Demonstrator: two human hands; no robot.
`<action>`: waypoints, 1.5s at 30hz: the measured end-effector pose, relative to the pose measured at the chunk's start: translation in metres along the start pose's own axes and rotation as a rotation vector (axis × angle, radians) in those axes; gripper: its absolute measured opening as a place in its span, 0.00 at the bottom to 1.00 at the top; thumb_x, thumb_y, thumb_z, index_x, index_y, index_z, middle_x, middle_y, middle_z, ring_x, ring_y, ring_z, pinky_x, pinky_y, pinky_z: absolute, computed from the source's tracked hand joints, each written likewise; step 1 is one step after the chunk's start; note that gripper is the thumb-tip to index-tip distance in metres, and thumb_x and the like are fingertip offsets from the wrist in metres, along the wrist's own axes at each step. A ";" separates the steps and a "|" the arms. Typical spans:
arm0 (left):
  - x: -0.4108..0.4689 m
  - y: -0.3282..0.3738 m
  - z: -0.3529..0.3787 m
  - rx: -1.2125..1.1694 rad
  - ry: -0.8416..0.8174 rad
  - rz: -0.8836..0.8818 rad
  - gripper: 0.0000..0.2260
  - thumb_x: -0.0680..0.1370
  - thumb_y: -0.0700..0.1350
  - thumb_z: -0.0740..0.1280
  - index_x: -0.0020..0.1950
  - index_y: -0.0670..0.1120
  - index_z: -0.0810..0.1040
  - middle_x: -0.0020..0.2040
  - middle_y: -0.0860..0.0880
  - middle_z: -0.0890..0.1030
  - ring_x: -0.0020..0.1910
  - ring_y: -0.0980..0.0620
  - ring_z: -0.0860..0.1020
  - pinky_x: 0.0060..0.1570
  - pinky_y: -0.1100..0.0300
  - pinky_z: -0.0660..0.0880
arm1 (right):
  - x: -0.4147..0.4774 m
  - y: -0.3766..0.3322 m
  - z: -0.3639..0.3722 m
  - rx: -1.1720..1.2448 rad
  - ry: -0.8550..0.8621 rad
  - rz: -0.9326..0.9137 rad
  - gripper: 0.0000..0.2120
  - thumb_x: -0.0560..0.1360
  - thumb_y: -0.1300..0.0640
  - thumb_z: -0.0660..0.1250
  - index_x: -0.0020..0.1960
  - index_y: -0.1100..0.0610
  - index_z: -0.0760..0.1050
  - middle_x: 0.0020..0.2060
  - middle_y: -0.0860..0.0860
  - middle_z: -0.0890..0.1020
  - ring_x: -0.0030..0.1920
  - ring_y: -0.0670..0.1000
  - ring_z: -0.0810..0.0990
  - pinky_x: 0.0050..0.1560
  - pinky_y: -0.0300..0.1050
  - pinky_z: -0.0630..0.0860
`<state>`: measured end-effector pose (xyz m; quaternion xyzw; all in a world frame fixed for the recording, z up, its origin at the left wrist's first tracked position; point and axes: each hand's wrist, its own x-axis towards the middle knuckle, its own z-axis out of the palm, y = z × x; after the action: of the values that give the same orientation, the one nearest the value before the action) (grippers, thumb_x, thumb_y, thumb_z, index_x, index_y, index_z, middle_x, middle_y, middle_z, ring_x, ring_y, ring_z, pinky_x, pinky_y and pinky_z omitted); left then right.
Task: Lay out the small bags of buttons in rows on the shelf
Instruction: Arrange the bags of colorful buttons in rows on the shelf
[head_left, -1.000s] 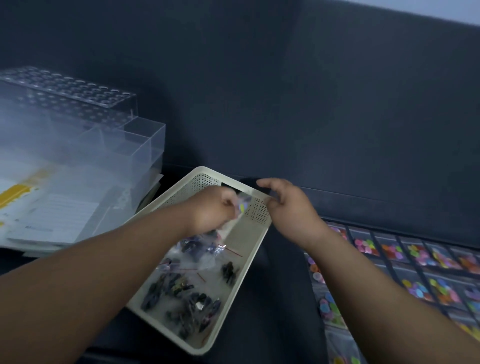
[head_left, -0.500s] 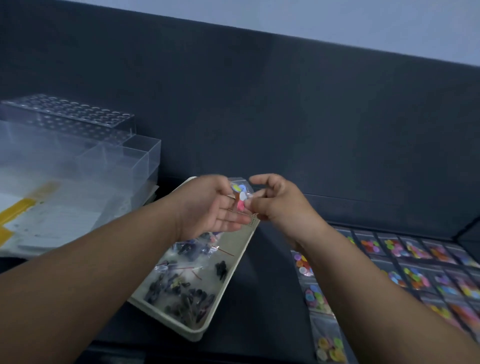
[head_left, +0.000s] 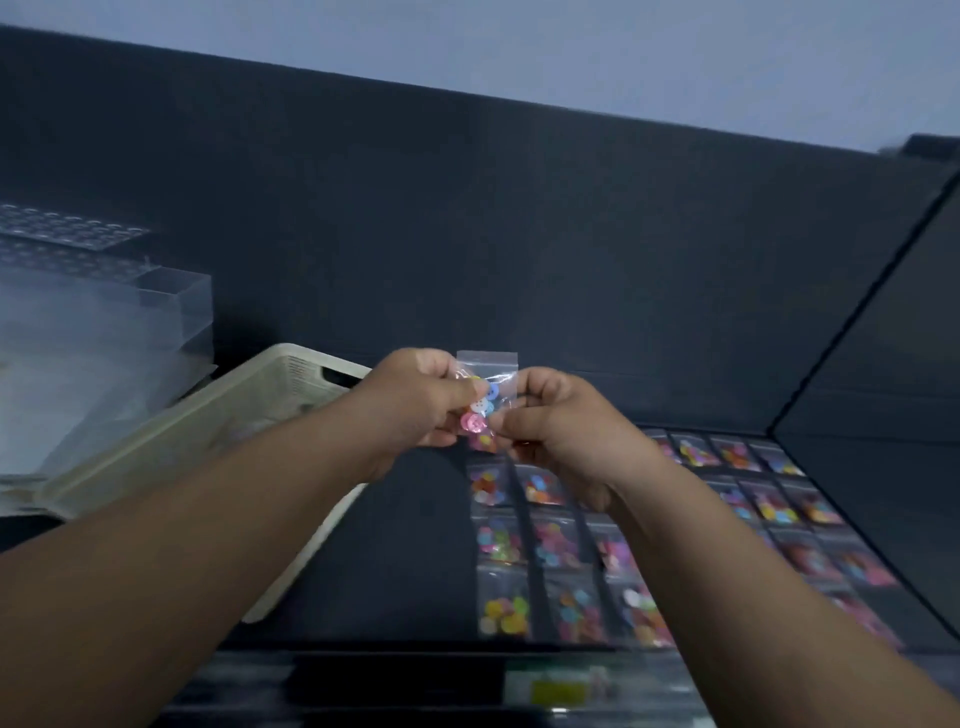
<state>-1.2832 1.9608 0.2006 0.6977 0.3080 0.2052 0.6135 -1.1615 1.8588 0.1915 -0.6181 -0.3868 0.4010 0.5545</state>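
Holding the bag of buttons (head_left: 488, 395) up between both hands, you now have it lifted clear of the basket (head_left: 249, 415), where it sat a second ago; judge it ready for placing. Head view: your left hand (head_left: 415, 405) and right hand (head_left: 561, 431) curl their fingers tightly, each pinching one side edge, above the shelf (head_left: 415, 545) near the left end of the laid rows (head_left: 571, 545).

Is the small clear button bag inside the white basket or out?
Out: the left hand and right hand pinch the small clear button bag aloft, beside the white plastic basket.
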 end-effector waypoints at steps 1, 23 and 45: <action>-0.002 0.002 0.018 -0.001 -0.024 -0.004 0.06 0.76 0.44 0.69 0.40 0.46 0.76 0.35 0.48 0.81 0.33 0.54 0.79 0.38 0.60 0.76 | -0.011 0.001 -0.014 0.017 0.011 0.007 0.08 0.73 0.67 0.67 0.40 0.56 0.75 0.33 0.53 0.78 0.30 0.46 0.75 0.35 0.40 0.72; -0.042 0.034 0.327 0.060 -0.369 -0.221 0.04 0.76 0.40 0.68 0.49 0.40 0.76 0.32 0.46 0.78 0.28 0.54 0.76 0.30 0.62 0.76 | -0.204 0.055 -0.264 0.359 0.330 0.271 0.05 0.75 0.62 0.66 0.44 0.55 0.70 0.28 0.51 0.75 0.28 0.47 0.77 0.30 0.38 0.72; -0.019 0.006 0.396 0.725 -0.336 0.055 0.15 0.80 0.48 0.62 0.67 0.49 0.72 0.64 0.49 0.75 0.59 0.52 0.75 0.53 0.61 0.71 | -0.198 0.096 -0.380 -0.181 0.468 0.304 0.13 0.74 0.65 0.68 0.57 0.57 0.73 0.36 0.53 0.80 0.27 0.44 0.78 0.30 0.37 0.75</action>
<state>-1.0331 1.6588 0.1438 0.9006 0.2371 -0.0173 0.3638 -0.8821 1.5258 0.1329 -0.7916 -0.1852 0.2900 0.5049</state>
